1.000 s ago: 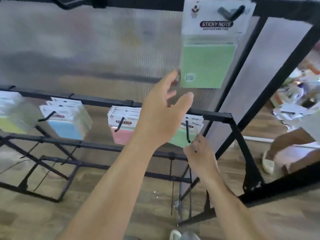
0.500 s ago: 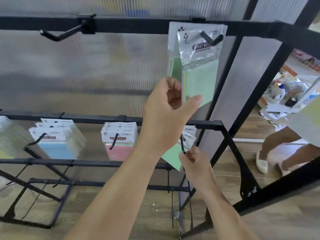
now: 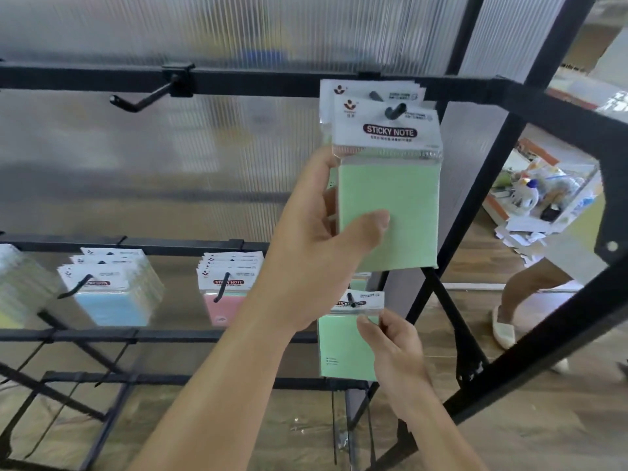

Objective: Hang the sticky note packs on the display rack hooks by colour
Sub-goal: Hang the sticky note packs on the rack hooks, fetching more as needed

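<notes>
Head view: left hand grips top pack, right hand pinches lower pack; a tug could unhook either.

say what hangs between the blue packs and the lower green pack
The pink packs, on their own hook, shown in the head view.

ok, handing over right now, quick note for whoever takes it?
Left hand: grips the front green pack, hung on the top right hook.
Right hand: pinches the lower green pack, threaded on the lower hook.
Done: blue packs and pink packs hang on the middle rail.
Left: let go of both greens; the top left hook is bare. No loose packs in view.
</notes>
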`<state>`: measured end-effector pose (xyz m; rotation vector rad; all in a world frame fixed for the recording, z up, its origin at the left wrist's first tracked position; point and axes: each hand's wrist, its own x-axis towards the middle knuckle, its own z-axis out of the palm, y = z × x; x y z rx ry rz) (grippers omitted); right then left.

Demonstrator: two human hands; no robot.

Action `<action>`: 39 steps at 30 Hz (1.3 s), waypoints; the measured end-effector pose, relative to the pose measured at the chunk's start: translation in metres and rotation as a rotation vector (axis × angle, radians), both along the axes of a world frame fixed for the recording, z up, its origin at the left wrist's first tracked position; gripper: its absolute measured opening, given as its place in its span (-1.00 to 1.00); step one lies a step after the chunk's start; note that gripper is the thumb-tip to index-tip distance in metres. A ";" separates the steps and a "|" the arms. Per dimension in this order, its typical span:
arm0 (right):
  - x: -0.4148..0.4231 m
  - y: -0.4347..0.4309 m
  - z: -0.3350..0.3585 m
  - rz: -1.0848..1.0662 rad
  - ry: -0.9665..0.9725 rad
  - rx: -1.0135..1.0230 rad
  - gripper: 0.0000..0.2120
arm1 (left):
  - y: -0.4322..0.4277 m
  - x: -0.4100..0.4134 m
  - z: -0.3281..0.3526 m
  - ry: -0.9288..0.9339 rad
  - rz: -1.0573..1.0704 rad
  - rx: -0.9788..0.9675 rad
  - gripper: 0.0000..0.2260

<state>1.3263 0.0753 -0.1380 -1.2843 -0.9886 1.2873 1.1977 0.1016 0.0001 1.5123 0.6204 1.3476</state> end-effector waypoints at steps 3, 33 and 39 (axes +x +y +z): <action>0.000 -0.010 0.004 -0.027 0.049 0.030 -0.87 | -0.010 0.000 0.001 -0.006 -0.028 0.027 -0.61; 0.063 -0.147 -0.014 -0.684 -0.039 0.183 -0.76 | -0.080 0.018 -0.123 0.366 -0.440 -0.370 -0.80; 0.119 -0.197 -0.020 -1.026 -0.081 0.048 -0.81 | -0.097 0.096 -0.135 0.452 -0.635 -0.356 -0.82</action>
